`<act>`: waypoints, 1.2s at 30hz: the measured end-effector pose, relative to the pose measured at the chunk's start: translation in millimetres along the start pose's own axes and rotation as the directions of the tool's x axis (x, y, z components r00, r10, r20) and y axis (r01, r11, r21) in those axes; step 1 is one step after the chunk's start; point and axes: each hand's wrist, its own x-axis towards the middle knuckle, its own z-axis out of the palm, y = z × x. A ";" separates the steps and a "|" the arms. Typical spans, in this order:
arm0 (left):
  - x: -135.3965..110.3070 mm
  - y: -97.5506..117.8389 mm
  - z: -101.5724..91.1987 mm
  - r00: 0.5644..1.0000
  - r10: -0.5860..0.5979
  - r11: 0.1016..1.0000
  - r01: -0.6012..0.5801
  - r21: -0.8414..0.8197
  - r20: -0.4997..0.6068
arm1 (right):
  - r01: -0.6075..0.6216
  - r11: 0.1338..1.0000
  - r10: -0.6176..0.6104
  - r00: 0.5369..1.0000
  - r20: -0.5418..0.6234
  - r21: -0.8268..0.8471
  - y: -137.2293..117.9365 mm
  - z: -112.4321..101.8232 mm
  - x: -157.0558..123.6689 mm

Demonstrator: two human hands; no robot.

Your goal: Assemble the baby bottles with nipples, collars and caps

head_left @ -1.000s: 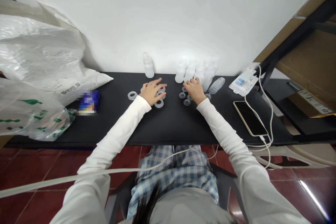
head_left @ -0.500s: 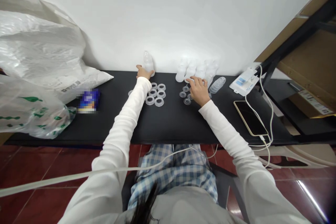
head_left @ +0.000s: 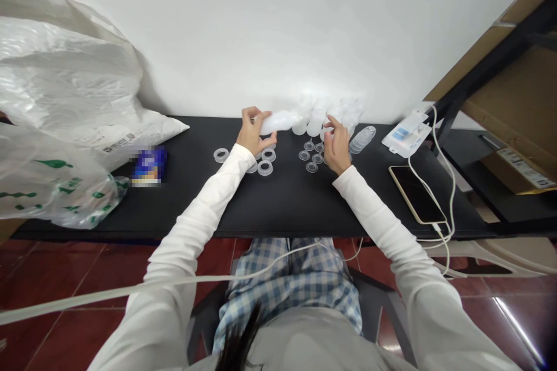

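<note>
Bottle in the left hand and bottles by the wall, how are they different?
The bottle in the left hand lies sideways, but the bottles by the wall stand upright. The held bottle is off the table, while the standing bottles rest on the black table. Both look like milky white plastic.

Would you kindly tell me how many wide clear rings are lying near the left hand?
4 wide clear rings show, with more perhaps hidden under the left hand: one off to its left, two just below it, one partly behind its wrist.

Two hands (head_left: 253, 132) (head_left: 337, 148), one phone (head_left: 416, 194)
</note>
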 end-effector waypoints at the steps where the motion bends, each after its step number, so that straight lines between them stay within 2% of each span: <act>1: -2.3 2.1 0.6 0.994 0.095 0.995 -0.095 -0.010 0.044 | -0.014 0.998 0.015 1.000 -0.023 0.063 0.2 0.7 -0.3; 4: -7.9 6.1 8.1 0.928 0.344 0.939 -0.341 -0.046 0.145 | -0.030 0.972 0.035 0.999 -0.018 0.233 -1.6 2.3 -1.3; 6: -11.2 8.0 15.1 0.873 0.455 0.890 -0.450 -0.071 0.174 | -0.027 0.958 0.026 1.000 0.008 0.284 -4.4 3.0 -2.1; 8: -13.7 9.5 20.9 0.840 0.519 0.855 -0.509 -0.099 0.161 | -0.033 0.955 0.029 0.999 0.020 0.294 -7.0 4.0 -3.2; 10: -15.3 10.8 24.0 0.834 0.536 0.844 -0.524 -0.117 0.132 | -0.078 0.948 0.071 0.997 0.033 0.309 -7.9 5.6 -4.6; 13: -16.2 13.2 23.1 0.851 0.509 0.860 -0.496 -0.119 0.127 | -0.177 0.923 0.166 0.984 0.061 0.341 -5.2 8.2 -6.6; 16: -17.0 16.4 19.7 0.882 0.445 0.895 -0.435 -0.099 0.155 | -0.219 0.927 0.211 0.976 0.060 0.304 -0.8 9.6 -8.0; 22: -20.9 19.3 22.3 0.927 0.330 0.942 -0.313 -0.117 0.179 | -0.209 0.962 0.190 0.975 0.117 0.175 -0.6 11.2 -10.4; 27: -23.8 25.9 26.7 0.938 0.338 0.931 -0.321 -0.172 0.075 | -0.196 0.973 0.182 0.975 0.124 0.119 -3.7 10.5 -11.7; 31: -28.4 41.7 20.8 0.972 0.235 0.948 -0.227 -0.225 0.013 | -0.122 0.993 0.120 0.988 0.100 0.010 -4.6 6.5 -16.4; 36: -31.4 56.6 12.4 0.998 0.056 0.948 -0.057 -0.312 -0.015 | 0.078 0.993 -0.072 0.995 0.064 -0.093 -1.9 3.9 -21.5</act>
